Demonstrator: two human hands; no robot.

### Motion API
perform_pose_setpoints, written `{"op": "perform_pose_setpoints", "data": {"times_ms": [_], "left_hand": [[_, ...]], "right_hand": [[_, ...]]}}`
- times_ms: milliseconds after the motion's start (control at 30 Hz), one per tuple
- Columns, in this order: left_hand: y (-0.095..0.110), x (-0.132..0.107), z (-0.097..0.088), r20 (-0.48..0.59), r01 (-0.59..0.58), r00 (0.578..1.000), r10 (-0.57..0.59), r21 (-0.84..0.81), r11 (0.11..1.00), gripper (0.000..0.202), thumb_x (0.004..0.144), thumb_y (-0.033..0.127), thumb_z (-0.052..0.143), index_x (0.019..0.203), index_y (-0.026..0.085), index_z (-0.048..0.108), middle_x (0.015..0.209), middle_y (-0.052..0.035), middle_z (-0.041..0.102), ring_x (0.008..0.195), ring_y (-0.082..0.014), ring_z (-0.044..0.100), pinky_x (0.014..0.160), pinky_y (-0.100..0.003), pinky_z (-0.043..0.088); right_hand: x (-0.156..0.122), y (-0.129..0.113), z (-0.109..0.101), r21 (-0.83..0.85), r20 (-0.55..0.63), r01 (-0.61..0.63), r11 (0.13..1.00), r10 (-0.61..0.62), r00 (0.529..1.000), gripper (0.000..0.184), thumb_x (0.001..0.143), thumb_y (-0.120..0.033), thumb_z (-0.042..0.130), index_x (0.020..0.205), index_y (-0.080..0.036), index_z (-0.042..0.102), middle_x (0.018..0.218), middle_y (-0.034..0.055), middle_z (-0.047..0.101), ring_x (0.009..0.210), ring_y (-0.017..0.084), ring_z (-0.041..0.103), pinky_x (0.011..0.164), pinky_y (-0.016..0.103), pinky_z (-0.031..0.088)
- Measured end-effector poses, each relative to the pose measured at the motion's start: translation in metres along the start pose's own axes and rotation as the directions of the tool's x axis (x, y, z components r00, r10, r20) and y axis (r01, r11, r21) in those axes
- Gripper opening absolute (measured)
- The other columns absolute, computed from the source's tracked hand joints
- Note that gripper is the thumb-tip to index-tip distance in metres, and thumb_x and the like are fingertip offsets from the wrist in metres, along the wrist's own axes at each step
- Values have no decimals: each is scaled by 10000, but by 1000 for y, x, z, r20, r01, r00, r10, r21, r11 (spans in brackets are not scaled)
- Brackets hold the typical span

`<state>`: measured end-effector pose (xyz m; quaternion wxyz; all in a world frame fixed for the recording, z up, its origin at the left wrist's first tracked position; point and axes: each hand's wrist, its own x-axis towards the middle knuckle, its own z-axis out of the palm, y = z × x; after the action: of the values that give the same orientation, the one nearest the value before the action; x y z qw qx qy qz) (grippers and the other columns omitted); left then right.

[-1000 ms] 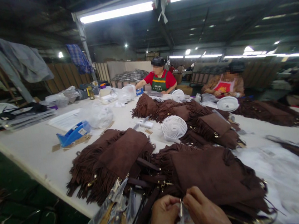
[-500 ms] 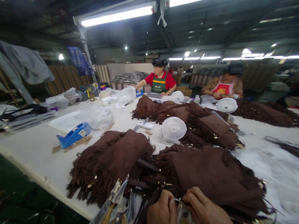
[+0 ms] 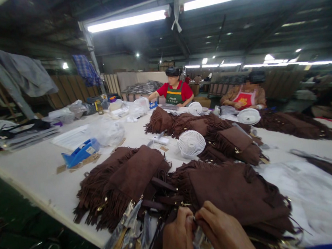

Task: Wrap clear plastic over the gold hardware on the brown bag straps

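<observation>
My left hand (image 3: 178, 235) and my right hand (image 3: 223, 230) are close together at the bottom middle, thumbs and fingers pinched. Between them is a clear plastic wrapping (image 3: 198, 236), with a bit of tan card low inside it. The fingertips hide the exact spot they grip. Right behind the hands lies a dark brown fringed bag (image 3: 227, 189) with gold-coloured metal fittings. A second brown fringed bag (image 3: 132, 172) lies to the left. Plastic-wrapped straps with tan tags (image 3: 120, 245) hang over the table edge beside my left hand.
A white fan (image 3: 191, 143) stands behind the bags. A blue tape dispenser (image 3: 81, 152) is at left on the white table (image 3: 39, 171). More brown bags (image 3: 237, 144) lie beyond, and white plastic sheeting (image 3: 318, 195) at right. Two co-workers sit across the table.
My hands have drawn nearer each other, and the fingertips have risen slightly. The thin white string seen between them earlier is now mostly covered. The view has shifted a little.
</observation>
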<state>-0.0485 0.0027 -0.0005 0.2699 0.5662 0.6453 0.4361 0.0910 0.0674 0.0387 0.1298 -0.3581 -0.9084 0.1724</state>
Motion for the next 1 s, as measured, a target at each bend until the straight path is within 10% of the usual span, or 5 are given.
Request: {"op": "perform_pose_setpoints", "data": {"times_ms": [333, 500, 733, 1000], "left_hand": [[3, -11, -3, -334, 78, 934, -129, -161, 984, 253, 865, 378, 492, 1052, 214, 537, 949, -66, 627, 752, -186, 598, 716, -314, 446], [6, 1, 4, -20, 119, 989, -147, -478, 870, 222, 742, 251, 655, 946, 184, 603, 871, -5, 571, 622, -116, 511, 589, -243, 396], [23, 9, -9, 82, 118, 993, -91, -460, 880, 113, 809, 196, 569, 700, 164, 574, 667, 25, 545, 629, -110, 493, 614, -235, 371], [15, 7, -11, 265, 342, 937, -225, -581, 739, 178, 824, 312, 556, 776, 141, 572, 511, 32, 524, 424, -72, 404, 428, -202, 261]], "right_hand": [[-7, 4, -9, 460, -12, -140, 877, 164, 986, 186, 920, -300, 466, 837, -224, 614, 794, -16, 587, 744, 127, 583, 676, 220, 418], [-9, 2, -11, 539, -20, -117, 834, 152, 988, 174, 905, -277, 484, 818, -219, 623, 788, -19, 601, 750, 132, 587, 672, 220, 418], [-17, -2, -14, 473, -136, -36, 880, 114, 984, 187, 930, -264, 437, 836, -212, 590, 782, -3, 600, 722, 129, 582, 656, 215, 442], [-70, 17, 76, 111, -407, -55, 992, 96, 908, 272, 958, -255, 358, 1108, -195, 576, 1005, 81, 717, 851, 171, 705, 695, 222, 562]]}}
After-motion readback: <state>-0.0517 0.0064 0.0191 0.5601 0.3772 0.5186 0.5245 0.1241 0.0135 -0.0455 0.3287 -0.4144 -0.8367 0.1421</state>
